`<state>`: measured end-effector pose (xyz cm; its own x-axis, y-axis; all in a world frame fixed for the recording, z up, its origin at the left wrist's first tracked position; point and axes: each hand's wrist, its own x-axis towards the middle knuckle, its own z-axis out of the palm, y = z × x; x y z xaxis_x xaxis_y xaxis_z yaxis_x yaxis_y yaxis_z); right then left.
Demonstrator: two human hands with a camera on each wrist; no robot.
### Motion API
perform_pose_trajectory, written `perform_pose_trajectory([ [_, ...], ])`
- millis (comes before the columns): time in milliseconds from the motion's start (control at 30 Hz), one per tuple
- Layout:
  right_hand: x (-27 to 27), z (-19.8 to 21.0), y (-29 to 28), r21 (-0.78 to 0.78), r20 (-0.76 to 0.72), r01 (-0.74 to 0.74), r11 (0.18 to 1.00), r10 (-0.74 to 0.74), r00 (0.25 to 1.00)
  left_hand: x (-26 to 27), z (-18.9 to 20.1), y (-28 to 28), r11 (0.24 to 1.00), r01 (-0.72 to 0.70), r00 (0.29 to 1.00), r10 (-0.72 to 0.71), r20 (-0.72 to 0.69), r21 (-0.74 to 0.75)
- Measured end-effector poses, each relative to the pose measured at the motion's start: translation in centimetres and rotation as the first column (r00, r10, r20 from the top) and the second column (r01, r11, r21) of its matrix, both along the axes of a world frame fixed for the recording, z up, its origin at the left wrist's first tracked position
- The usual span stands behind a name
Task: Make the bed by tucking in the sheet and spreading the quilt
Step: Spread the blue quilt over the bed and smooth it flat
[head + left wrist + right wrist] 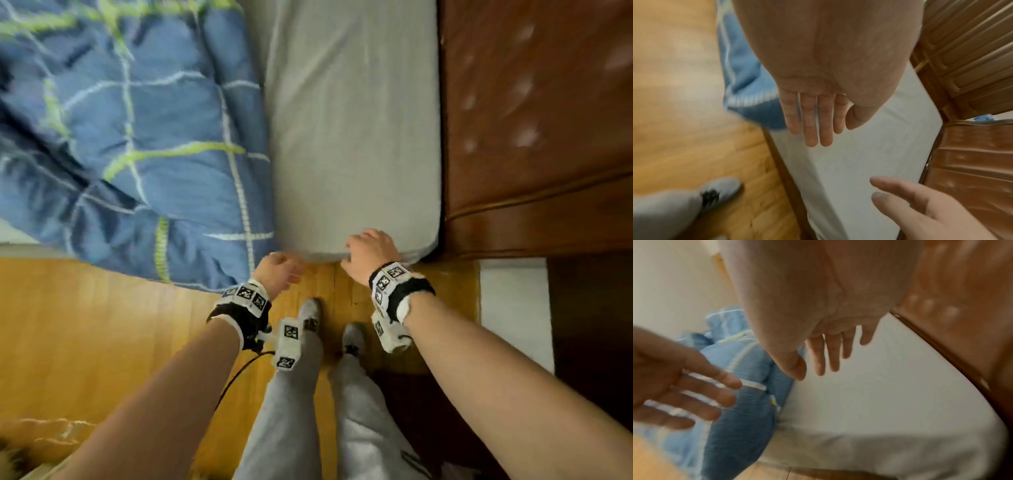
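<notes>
Person stands at the bed's side edge, near the headboard, both arms reaching down to the mattress corner.

Right hand sits at the edge of the grey-white sheet, palm down on the rounded corner, fingers straight and slightly spread per the right wrist view. Holds nothing; whether the fingertips actually touch the sheet is unclear from the blur.

Left hand is just beside the right one, at the same edge, next to where the quilt hangs over. Left wrist view shows its fingers straight and held close together, thumb out to the side, nothing gripped. In the head view it looks loosely curled, but the wrist view is plainer.

Sheet covers the mattress top and side, smooth, corner fitted against the brown wooden headboard. The bottom edge at the bed rail is partly hidden by the hands.

Quilt is blue with white and green grid lines, bunched up on the left part of the bed, one corner drooping over the side toward the wooden floor. It touches the sheet along its right edge.

Grey trousers and light shoes are visible below, feet close to the bed rail.
</notes>
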<state>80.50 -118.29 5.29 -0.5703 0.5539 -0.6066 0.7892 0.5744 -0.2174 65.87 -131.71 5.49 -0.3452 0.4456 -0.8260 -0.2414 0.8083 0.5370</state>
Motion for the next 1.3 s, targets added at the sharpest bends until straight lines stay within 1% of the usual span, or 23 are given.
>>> perform_pose_trajectory([
  [33, -1.7, 2.1, 0.0, 0.065, -0.033, -0.111, 0.992, 0.114, 0.993, -1.7, 2.4, -0.4, 1.0, 0.021, 0.998, -0.02, -0.057, 0.012],
  [67, -3.4, 3.9, 0.1, 0.113, -0.065, -0.188, 0.976, 0.196, 0.978, -3.5, 4.6, -0.9, 0.999, 0.035, 0.992, -0.033, -0.125, 0.017],
  [100, -5.3, 5.5, 0.1, 0.157, -0.096, -0.238, 0.958, 0.255, 0.962, -5.5, 6.3, -1.5, 0.999, 0.049, 0.98, -0.047, -0.192, 0.008],
  [167, -9.3, 8.0, 0.1, 0.238, -0.148, -0.307, 0.921, 0.347, 0.926, -9.7, 9.1, -2.4, 0.999, 0.049, 0.961, -0.05, -0.271, -0.011],
  [200, -11.3, 9.1, -0.1, 0.262, -0.162, -0.335, 0.905, 0.383, 0.909, -11.8, 9.9, -2.9, 0.998, 0.055, 0.948, -0.059, -0.312, -0.021],
  [267, -15.3, 10.6, -0.8, 0.285, -0.157, -0.384, 0.878, 0.438, 0.885, -15.7, 11.9, -4.0, 0.993, 0.09, 0.889, -0.117, -0.442, -0.081],
  [300, -17.3, 11.0, -1.2, 0.28, -0.138, -0.397, 0.874, 0.446, 0.885, -17.5, 12.6, -4.5, 0.988, 0.1, 0.853, -0.147, -0.5, -0.12],
  [367, -21.6, 11.2, -1.9, 0.223, -0.101, -0.368, 0.902, 0.397, 0.912, -21.3, 13.1, -5.2, 0.981, 0.081, 0.821, -0.167, -0.547, -0.178],
  [433, -26.1, 10.6, -2.6, 0.103, -0.057, -0.295, 0.95, 0.301, 0.952, -25.1, 12.5, -6.1, 0.974, 0.056, 0.826, -0.168, -0.537, -0.218],
  [500, -30.5, 9.0, -3.2, 0.001, -0.013, -0.206, 0.979, 0.206, 0.979, -29.2, 10.7, -6.8, 0.97, 0.05, 0.847, -0.168, -0.505, -0.239],
  [567, -34.9, 6.8, -3.2, -0.074, 0.047, -0.047, 0.996, 0.051, 0.998, -33.4, 8.3, -6.8, 0.971, 0.054, 0.878, -0.158, -0.452, -0.235],
  [633, -38.7, 3.9, -2.5, -0.105, 0.136, 0.133, 0.986, -0.118, 0.984, -37.3, 6.0, -6.1, 0.968, 0.064, 0.899, -0.162, -0.408, -0.242],
  [667, -40.4, 2.6, -1.9, -0.095, 0.171, 0.202, 0.975, -0.184, 0.968, -39.2, 4.6, -5.5, 0.966, 0.077, 0.904, -0.171, -0.391, -0.246],
  [767, -44.2, -0.1, 0.5, -0.038, 0.216, 0.344, 0.938, -0.328, 0.92, -43.4, 0.7, -3.7, 0.965, 0.138, 0.911, -0.211, -0.353, -0.223],
  [833, -46.6, -1.2, 2.6, -0.048, 0.242, 0.432, 0.901, -0.409, 0.88, -45.7, -1.2, -2.6, 0.967, 0.159, 0.924, -0.217, -0.316, -0.2],
  [900, -48.0, -1.7, 4.2, -0.079, 0.319, 0.457, 0.886, -0.412, 0.854, -47.2, -2.6, -1.5, 0.97, 0.175, 0.944, -0.214, -0.252, -0.168],
  [933, -48.4, -1.7, 4.6, -0.097, 0.353, 0.448, 0.889, -0.39, 0.851, -47.6, -3.0, -1.1, 0.971, 0.176, 0.957, -0.207, -0.205, -0.16],
  [967, -48.7, -1.8, 5.0, -0.114, 0.353, 0.424, 0.899, -0.362, 0.863, -47.9, -3.3, -0.8, 0.977, 0.158, 0.972, -0.179, -0.152, -0.142],
  [1033, -49.2, -1.3, 5.2, -0.131, 0.31, 0.403, 0.906, -0.349, 0.885, -48.2, -3.4, -0.4, 0.987, 0.099, 0.993, -0.107, -0.057, -0.125],
  [1100, -49.6, -0.4, 5.3, -0.146, 0.29, 0.364, 0.92, -0.312, 0.905, -48.4, -3.6, -0.1, 0.985, 0.05, 0.997, -0.058, -0.045, -0.167],
  [1167, -49.8, 1.3, 5.3, -0.185, 0.262, 0.322, 0.929, -0.269, 0.927, -48.5, -3.2, 0.7, 0.975, 0.001, 1.0, -0.008, -0.03, -0.22],
  [1233, -49.4, 2.8, 5.7, -0.21, 0.211, 0.273, 0.939, -0.23, 0.95, -48.4, -2.2, 1.6, 0.974, -0.006, 1.0, 0.007, 0.002, -0.228],
  [1300, -48.5, 4.3, 6.2, -0.195, 0.17, 0.189, 0.962, -0.157, 0.973, -47.8, -1.6, 2.4, 0.973, 0.023, 1.0, -0.019, 0.021, -0.228],
])
